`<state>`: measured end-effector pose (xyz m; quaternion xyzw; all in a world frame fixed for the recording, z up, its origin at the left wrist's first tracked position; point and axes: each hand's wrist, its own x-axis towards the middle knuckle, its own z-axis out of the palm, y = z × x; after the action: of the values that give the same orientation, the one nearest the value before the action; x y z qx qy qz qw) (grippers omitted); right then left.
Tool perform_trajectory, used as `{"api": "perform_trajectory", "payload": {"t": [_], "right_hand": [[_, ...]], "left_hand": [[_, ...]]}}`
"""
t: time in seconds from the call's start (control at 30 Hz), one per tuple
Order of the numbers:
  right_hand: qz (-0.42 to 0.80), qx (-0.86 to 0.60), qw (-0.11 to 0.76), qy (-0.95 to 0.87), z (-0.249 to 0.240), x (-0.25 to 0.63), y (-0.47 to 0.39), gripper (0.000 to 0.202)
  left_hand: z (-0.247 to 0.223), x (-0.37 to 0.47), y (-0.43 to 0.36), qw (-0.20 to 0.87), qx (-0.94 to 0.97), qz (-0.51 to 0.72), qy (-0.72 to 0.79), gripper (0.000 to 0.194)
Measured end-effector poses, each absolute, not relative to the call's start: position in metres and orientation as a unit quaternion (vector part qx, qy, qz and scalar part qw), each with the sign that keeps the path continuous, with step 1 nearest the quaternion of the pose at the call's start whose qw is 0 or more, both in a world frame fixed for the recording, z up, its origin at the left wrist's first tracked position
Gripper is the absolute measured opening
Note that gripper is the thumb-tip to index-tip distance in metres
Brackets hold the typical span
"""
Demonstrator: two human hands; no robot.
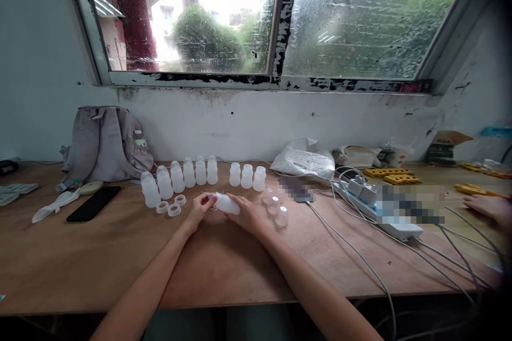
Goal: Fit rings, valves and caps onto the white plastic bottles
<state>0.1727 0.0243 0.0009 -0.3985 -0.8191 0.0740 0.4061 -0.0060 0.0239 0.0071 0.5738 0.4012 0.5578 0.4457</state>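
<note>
My right hand (245,214) is closed around a frosted white baby bottle (228,204), which lies tilted with its mouth end to the left. At that end, the fingers of my left hand (199,210) pinch a small clear piece, partly hidden and too small to name surely. Several capped bottles (165,184) stand in a slanting row behind my left hand. Three more bottles without caps (247,176) stand behind my right hand. Loose rings (174,209) lie left of my left hand, and several clear domed caps (280,217) sit right of my right hand.
On the left are a grey backpack (102,144), a black phone (94,203) and a white plastic wrapper (56,205). To the right, a silver bag (304,157), a power strip (396,227) and trailing cables cover the table. Another person's hand (488,208) rests at far right.
</note>
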Motion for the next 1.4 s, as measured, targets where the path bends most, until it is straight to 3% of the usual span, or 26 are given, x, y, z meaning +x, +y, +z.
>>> {"api": "perform_trajectory", "payload": {"t": [0.23,0.4,0.67,0.8,1.0,1.4], "right_hand": [[0.291,-0.361,0.387,-0.797,0.016,0.179,0.015,0.043],[0.355,-0.372,0.420,-0.748,0.013,0.171,0.016,0.040],[0.291,-0.374,0.403,-0.783,0.007,0.166,0.020,0.035],[0.214,-0.401,0.401,-0.795,0.006,0.168,0.021,0.039],[0.177,-0.398,0.419,-0.797,0.004,0.168,0.020,0.023],[0.102,-0.400,0.397,-0.820,-0.001,0.164,0.021,0.026]], "left_hand": [[0.009,-0.010,0.022,0.425,0.619,0.528,0.397,0.040],[0.006,-0.009,0.023,0.413,0.606,0.551,0.398,0.041],[0.002,-0.001,0.019,0.488,0.628,0.507,0.334,0.062],[0.003,-0.004,0.019,0.484,0.629,0.506,0.337,0.061],[0.006,-0.006,0.014,0.550,0.590,0.484,0.340,0.055],[0.007,-0.002,0.014,0.390,0.710,0.444,0.383,0.052]]}}
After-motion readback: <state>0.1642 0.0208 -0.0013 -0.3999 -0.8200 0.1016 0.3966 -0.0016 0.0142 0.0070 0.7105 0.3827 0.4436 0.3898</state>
